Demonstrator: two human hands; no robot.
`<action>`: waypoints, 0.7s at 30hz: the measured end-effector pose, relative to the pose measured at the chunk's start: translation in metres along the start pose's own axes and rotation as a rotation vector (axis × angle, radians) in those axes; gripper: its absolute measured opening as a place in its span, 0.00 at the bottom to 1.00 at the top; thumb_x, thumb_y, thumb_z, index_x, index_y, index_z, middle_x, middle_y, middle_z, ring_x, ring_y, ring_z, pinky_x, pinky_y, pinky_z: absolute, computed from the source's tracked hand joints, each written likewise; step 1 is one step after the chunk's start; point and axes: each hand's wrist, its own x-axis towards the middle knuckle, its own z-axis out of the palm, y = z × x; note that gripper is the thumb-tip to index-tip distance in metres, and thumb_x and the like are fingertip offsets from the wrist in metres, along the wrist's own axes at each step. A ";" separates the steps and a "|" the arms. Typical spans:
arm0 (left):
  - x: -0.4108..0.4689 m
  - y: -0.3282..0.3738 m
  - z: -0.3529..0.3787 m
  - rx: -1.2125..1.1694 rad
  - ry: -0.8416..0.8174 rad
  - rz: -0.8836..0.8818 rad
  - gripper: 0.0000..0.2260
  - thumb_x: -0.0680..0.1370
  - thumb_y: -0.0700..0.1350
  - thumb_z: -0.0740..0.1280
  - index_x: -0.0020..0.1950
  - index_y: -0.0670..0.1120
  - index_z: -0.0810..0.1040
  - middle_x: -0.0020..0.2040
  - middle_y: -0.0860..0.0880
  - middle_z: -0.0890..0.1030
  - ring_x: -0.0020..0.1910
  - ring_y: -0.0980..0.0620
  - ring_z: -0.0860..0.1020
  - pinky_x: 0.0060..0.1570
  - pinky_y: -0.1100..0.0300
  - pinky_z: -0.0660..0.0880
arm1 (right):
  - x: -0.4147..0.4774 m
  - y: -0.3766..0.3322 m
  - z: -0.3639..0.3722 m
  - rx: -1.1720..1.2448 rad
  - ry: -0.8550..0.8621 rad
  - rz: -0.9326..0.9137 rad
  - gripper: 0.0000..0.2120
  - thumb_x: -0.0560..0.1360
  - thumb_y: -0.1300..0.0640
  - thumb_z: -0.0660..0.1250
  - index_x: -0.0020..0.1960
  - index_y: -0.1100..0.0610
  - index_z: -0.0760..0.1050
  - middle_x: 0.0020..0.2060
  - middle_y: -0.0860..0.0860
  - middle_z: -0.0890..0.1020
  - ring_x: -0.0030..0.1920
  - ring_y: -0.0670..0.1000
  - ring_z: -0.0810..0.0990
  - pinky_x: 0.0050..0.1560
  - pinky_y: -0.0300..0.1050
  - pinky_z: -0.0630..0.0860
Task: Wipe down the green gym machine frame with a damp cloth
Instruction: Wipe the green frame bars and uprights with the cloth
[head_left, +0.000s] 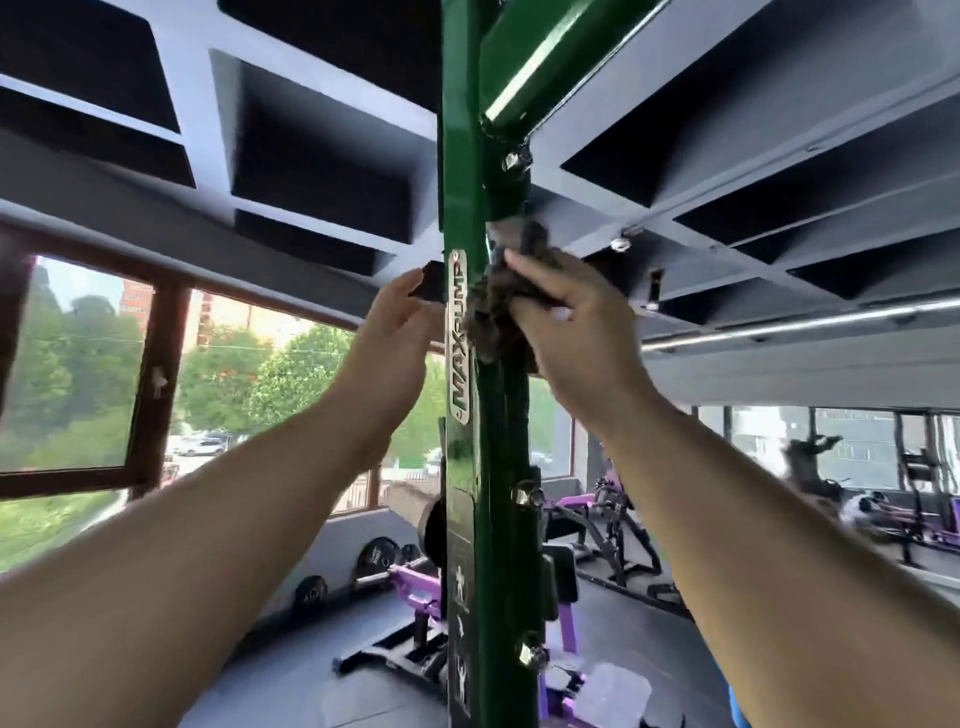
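Two bare forearms reach up from the bottom corners toward a post straight ahead. The right grip (566, 317) is clamped on a bunched, dark brownish cloth (493, 312), fingers curled over it and pressing it against the right face of the green frame (462, 156), just beside the silver name plate (458, 338) reading MAXPUMP. The left grip (395, 332) sits against the post's left edge at about the same height, its fingertips up by a small dark block (430, 280); I cannot tell from here whether the fingers close round the post or only rest on it. Above the cloth a slanted green beam (545, 57) joins the post, with a shiny bolt (515, 161) at the joint, and two more bolts (525, 493) sit lower down the right edge. Overhead runs a grey coffered ceiling (208, 130). Off to the left, wood-framed windows (156, 374) show trees outside. Down on the floor stand purple machines (415, 587) and black weight plates (378, 558).
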 end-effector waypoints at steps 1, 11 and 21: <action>0.003 -0.007 0.005 0.038 -0.014 -0.046 0.19 0.83 0.52 0.58 0.75 0.58 0.63 0.64 0.57 0.75 0.64 0.53 0.72 0.71 0.44 0.64 | -0.007 0.008 0.005 -0.070 -0.039 -0.034 0.17 0.77 0.64 0.68 0.62 0.49 0.80 0.58 0.36 0.75 0.56 0.33 0.74 0.60 0.30 0.72; 0.021 -0.010 0.054 0.015 0.060 -0.162 0.28 0.79 0.68 0.54 0.73 0.55 0.66 0.63 0.49 0.76 0.57 0.51 0.77 0.54 0.50 0.74 | -0.033 0.063 -0.034 0.068 -0.290 0.018 0.24 0.75 0.70 0.66 0.64 0.47 0.76 0.53 0.43 0.80 0.52 0.43 0.81 0.52 0.39 0.81; 0.037 -0.010 0.069 0.185 0.101 -0.096 0.31 0.75 0.67 0.63 0.75 0.60 0.59 0.61 0.50 0.78 0.57 0.46 0.78 0.64 0.42 0.71 | -0.091 0.106 -0.033 0.335 -0.394 0.234 0.07 0.77 0.50 0.68 0.51 0.44 0.84 0.38 0.40 0.85 0.39 0.38 0.81 0.38 0.30 0.70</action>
